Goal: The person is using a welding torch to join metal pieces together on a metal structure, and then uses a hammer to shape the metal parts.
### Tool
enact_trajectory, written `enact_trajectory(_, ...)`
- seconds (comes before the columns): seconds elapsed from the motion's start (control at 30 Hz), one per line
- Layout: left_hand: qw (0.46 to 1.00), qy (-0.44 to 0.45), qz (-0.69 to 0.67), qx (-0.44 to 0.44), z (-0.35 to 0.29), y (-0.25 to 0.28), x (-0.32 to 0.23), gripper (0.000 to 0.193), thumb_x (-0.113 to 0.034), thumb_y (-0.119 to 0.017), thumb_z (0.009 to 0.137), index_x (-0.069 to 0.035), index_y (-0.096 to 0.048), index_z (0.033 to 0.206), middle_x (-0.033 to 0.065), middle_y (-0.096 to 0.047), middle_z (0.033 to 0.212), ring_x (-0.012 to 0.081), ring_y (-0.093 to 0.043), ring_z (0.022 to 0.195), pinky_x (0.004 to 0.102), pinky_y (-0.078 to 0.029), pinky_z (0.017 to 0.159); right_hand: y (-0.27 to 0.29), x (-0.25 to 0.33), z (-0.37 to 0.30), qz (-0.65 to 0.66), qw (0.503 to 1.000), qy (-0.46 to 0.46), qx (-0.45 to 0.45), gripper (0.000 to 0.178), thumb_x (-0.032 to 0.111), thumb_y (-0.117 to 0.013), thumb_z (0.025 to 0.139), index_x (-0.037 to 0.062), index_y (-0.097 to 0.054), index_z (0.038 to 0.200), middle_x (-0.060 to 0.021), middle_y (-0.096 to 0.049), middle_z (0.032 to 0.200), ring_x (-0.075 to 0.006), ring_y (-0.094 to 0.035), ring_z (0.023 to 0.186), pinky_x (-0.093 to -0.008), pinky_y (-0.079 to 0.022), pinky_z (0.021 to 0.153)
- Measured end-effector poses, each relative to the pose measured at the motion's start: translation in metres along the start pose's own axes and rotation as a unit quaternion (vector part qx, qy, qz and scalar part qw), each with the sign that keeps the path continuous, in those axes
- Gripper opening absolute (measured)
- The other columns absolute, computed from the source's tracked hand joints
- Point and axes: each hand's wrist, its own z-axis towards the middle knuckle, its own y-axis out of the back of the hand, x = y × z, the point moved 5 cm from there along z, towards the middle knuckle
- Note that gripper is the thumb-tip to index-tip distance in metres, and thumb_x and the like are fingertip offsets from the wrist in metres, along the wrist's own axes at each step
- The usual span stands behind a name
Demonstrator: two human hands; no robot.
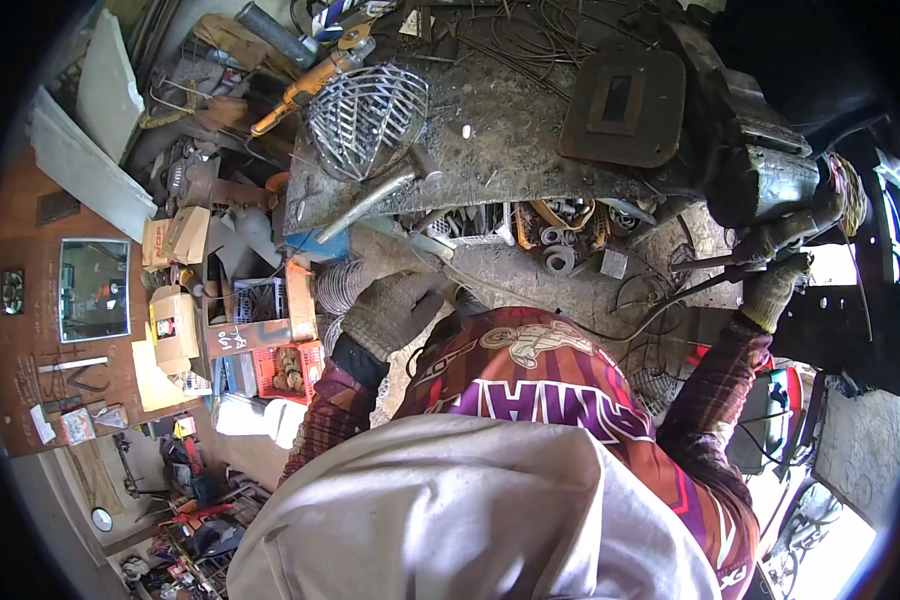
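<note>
My left hand [395, 310], in a grey knit glove, hangs before my body near the bench's front edge. I see nothing in it; its fingertips are hidden. On the right, my gloved right hand [773, 288] is closed beside a dark metal bar [705, 264] and a black cable [660, 312]. Which of these its fingers grip, I cannot tell. Just above it sits a thick, dark rod-like part [805, 218] with thin wires [850, 195] bundled at its end. A hammer [380, 195] and a curved bright metal grate [370, 120] lie on the bench.
The worn workbench [510, 160] carries an orange angle grinder [315, 85] and a dark flat welding shield [625, 108]. Crates of metal parts [560, 235] stand beneath. A coiled hose [340, 288] and a red crate [290, 370] are at left.
</note>
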Motion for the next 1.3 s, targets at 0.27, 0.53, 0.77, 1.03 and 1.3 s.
enact_trajectory(0.27,0.994,0.025,0.012,-0.105,0.005,0.036,0.026,0.028,-0.02,-0.07,0.091,-0.007,-0.068,0.116,0.0176,-0.071,0.104,0.0371,-0.069,0.096,0.044,-0.055,0.084,-0.004,0.118,-0.034,-0.124,0.991,-0.046,-0.016,0.053,0.01,-0.061,0.096,-0.0044,-0.033,0.139,-0.0228,-0.06,0.131,-0.0329,-0.062,0.118,-0.0425,-0.047,0.101)
enact_trajectory(0.53,0.949,0.144,0.249,-0.13,0.025,0.066,0.106,0.058,-0.03,-0.069,0.09,-0.015,-0.052,0.144,0.0124,-0.056,0.138,0.035,-0.056,0.123,0.0522,-0.043,0.104,-0.027,0.001,-0.171,-0.353,0.877,-0.318,0.068,0.071,0.022,-0.055,0.102,-0.0091,-0.016,0.153,-0.0242,-0.05,0.145,-0.0339,-0.053,0.133,-0.039,-0.046,0.109)
enact_trajectory(0.77,0.944,0.067,0.281,-0.161,0.029,0.04,0.187,0.041,-0.023,-0.06,0.094,-0.013,-0.059,0.134,0.0137,-0.066,0.102,0.0309,-0.069,0.09,0.046,-0.055,0.076,-0.127,0.052,-0.338,-0.097,0.809,-0.491,0.309,0.05,0.03,-0.054,0.103,-0.0041,-0.033,0.134,-0.0172,-0.055,0.122,-0.0266,-0.055,0.11,-0.0364,-0.047,0.092)
enact_trajectory(1.03,0.988,-0.046,0.142,-0.029,0.047,0.062,0.196,0.029,-0.02,-0.064,0.087,-0.008,-0.062,0.113,0.0136,-0.064,0.093,0.0331,-0.069,0.079,0.0479,-0.055,0.063,-0.201,0.177,-0.378,0.035,0.76,-0.551,0.343,0.038,0.039,-0.052,0.105,0.0016,-0.054,0.112,-0.0092,-0.061,0.096,-0.0182,-0.059,0.083,-0.0334,-0.048,0.072)
enact_trajectory(1.3,0.993,-0.113,0.008,-0.018,-0.006,0.121,0.218,0.039,-0.03,-0.068,0.088,-0.01,-0.061,0.12,0.0133,-0.065,0.094,0.0318,-0.068,0.084,0.0477,-0.055,0.069,-0.267,0.346,-0.307,-0.056,0.853,-0.37,0.364,0.033,0.029,-0.06,0.102,0.0019,-0.065,0.121,-0.0028,-0.066,0.088,-0.0134,-0.061,0.075,-0.031,-0.051,0.069)
